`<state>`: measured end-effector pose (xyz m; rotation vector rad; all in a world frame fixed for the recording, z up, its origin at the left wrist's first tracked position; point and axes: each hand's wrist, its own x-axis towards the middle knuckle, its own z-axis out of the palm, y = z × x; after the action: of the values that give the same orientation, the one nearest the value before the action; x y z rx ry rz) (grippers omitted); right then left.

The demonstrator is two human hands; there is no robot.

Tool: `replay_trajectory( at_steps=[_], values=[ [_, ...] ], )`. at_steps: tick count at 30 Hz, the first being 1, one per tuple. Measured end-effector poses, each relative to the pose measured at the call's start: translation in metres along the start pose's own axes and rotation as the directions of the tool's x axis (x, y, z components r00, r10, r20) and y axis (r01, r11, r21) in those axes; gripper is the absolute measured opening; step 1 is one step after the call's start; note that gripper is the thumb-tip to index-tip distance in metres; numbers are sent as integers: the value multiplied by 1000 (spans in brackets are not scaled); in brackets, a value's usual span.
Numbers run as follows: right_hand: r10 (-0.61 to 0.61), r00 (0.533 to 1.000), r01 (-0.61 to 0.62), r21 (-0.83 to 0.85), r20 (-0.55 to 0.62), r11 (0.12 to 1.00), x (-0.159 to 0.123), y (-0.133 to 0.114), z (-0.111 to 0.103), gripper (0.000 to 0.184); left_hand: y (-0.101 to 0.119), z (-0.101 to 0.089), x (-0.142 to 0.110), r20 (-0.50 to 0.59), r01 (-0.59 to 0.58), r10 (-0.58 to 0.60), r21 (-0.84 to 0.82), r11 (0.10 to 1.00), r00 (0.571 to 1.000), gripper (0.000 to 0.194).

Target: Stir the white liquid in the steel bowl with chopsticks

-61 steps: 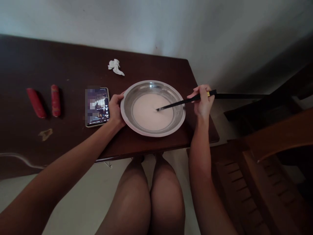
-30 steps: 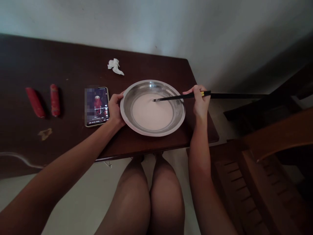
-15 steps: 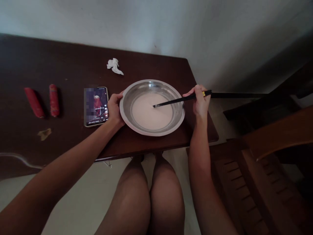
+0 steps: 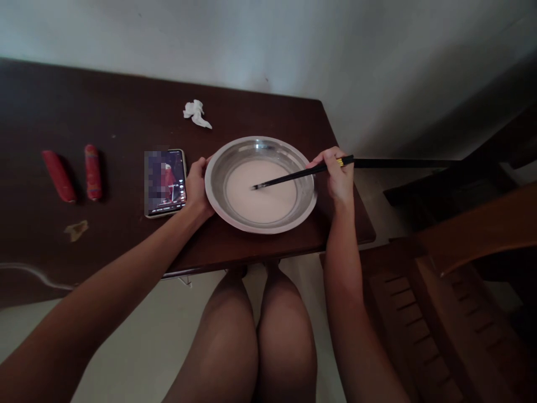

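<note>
The left hand (image 4: 196,183) is grasping the near-left side of a wide, shallow, round bowl of silvery metal (image 4: 305,196), its thumb side pressing against the rim; the fingers are passing behind and under the wall, so how tightly they are curling cannot be told for certain. The bowl is occupying the area by the front edge of a dark reddish-brown wooden table (image 4: 255,109), toward its right end, and is holding a pool of smooth, pale pinkish liquid (image 4: 264,204). The right hand (image 4: 339,172) is closing its bent fingers and thumb around a pair of slim black chopsticks with gold bands (image 4: 289,177), just beyond the bowl's right rim; the sticks are slanting down to the left over that rim, their tips meeting the liquid. A flat, rectangular phone with a lit screen (image 4: 174,182) is lying just beside the left hand. Behind the phone, a crumpled white tissue (image 4: 194,112) is resting on the wood. Farther left, two red tubular packets (image 4: 93,172) are lying side by side, apart, and a small tan scrap (image 4: 76,230) is lying nearer the viewer.
</note>
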<state>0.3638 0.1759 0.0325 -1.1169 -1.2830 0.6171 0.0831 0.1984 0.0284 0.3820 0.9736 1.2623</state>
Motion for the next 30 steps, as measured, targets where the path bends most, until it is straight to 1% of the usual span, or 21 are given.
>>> replay_trajectory(
  at_steps=[4,6,9,10,11,15,16,18,20,21,25,26,27,30],
  values=[
    [-16,994,14,-22,-107,1000,3,2,-1,56,1,-1,0,-6,27,-27,-16,999,1000,24],
    [2,995,-3,-18,-101,1000,3,2,-1,56,2,-1,-1,0,62,-62,-32,998,998,27],
    [16,1000,-16,-13,-15,1000,2,3,-1,51,4,2,-5,-6,97,-97,-43,994,995,27],
    [12,1000,-12,-17,-4,1000,1,3,-1,50,5,4,-7,-12,97,-97,-42,994,995,25],
    [6,1000,-7,-23,-12,1000,2,3,-1,50,5,5,-8,-18,93,-94,-41,995,995,24],
    [-12,993,11,-5,-118,1000,3,5,-2,56,6,9,-12,-32,84,-86,-44,995,996,23],
    [-8,994,9,9,-113,1000,3,5,-2,57,6,9,-12,-34,88,-89,-42,995,995,23],
    [6,999,-5,13,-50,1000,2,4,-2,57,6,9,-12,-34,90,-91,-30,995,995,22],
    [12,1000,-11,-20,9,1000,1,3,-2,54,6,7,-11,-33,72,-72,-11,997,997,21],
    [6,1000,-5,-38,10,999,0,3,-2,53,5,7,-10,-29,58,-58,-1,998,998,20],
    [-22,993,17,-38,-115,999,2,1,-2,55,3,3,-7,1,23,-23,19,1000,1000,20],
    [-15,992,12,-25,-123,1000,3,1,-2,56,3,2,-6,3,20,-20,18,1000,1000,20],
    [-3,994,1,-13,-108,1000,2,1,-2,56,2,2,-6,1,17,-17,18,1000,1000,20],
    [26,1000,-26,4,0,1000,1,1,-1,51,3,3,-6,-5,19,-18,20,1000,1000,19]
  ],
)
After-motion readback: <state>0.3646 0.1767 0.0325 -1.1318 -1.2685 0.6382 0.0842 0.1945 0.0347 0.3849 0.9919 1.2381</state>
